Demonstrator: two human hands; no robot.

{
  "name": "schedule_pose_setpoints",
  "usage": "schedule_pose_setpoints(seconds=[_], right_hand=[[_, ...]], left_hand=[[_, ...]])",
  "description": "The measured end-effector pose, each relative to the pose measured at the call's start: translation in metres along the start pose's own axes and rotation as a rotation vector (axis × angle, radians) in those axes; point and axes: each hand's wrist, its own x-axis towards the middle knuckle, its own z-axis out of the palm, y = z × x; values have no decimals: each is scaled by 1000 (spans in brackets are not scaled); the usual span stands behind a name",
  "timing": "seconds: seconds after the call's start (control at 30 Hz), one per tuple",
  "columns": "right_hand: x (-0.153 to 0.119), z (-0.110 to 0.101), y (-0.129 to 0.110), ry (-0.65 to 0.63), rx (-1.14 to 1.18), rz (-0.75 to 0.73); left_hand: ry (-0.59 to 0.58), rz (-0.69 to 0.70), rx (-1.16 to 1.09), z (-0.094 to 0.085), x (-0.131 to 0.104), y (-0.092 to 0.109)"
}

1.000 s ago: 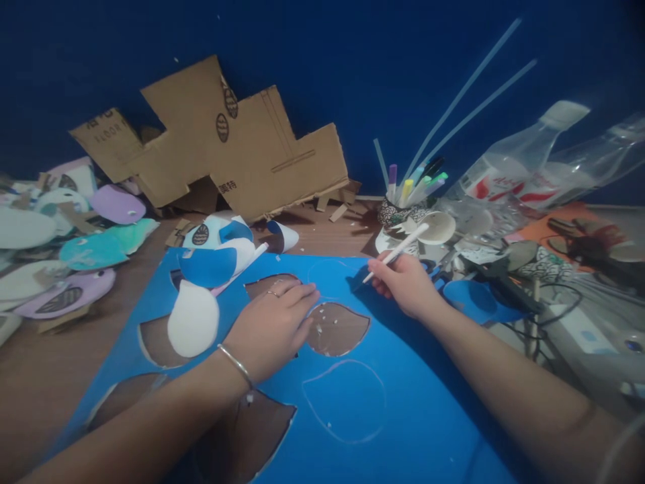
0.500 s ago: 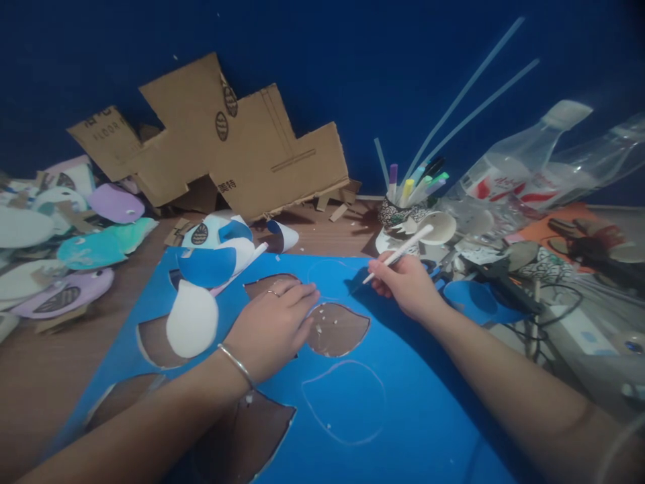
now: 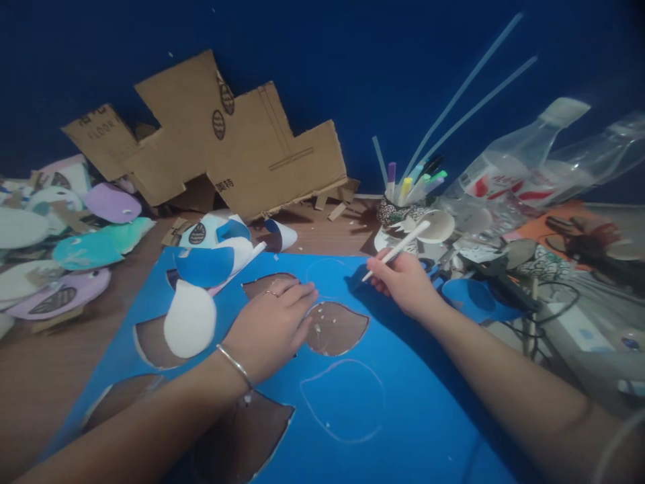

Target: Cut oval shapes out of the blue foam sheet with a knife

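Observation:
A large blue sheet (image 3: 428, 403) with several leaf-shaped holes lies on the brown table. My left hand (image 3: 275, 323), wearing a ring and a bangle, rests flat on it, fingers stretched out beside a hole. In my right hand (image 3: 403, 282) is a slim white pen (image 3: 396, 251), its tip just above the sheet near its back edge. A faint drop-shaped outline (image 3: 343, 401) shows nearer the front, and a fainter one lies between my hands at the back. One white drop-shaped cutout (image 3: 190, 319) sits left of my left hand.
Cut cardboard (image 3: 252, 148) leans on the dark blue wall. Painted fish shapes (image 3: 113, 203) are piled at the left. A patterned cup (image 3: 390, 212) of markers stands behind my right hand. Plastic bottles (image 3: 508, 161), scissors, a black tool and cables crowd the right side.
The pen tip has shifted very slightly and the pen lies a little flatter in my right hand. My left hand stays in place on the sheet.

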Motion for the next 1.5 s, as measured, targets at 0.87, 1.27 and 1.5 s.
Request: schedule_pose_setpoints(seconds=[0.87, 1.27, 1.5], right_hand=[[5, 1, -5, 31, -10, -4], [11, 1, -1, 60, -53, -4], [12, 1, -1, 88, -86, 0]], left_hand=[[8, 2, -18, 2, -1, -1], [2, -8, -36, 1, -1, -1], [6, 10, -27, 2, -2, -1]])
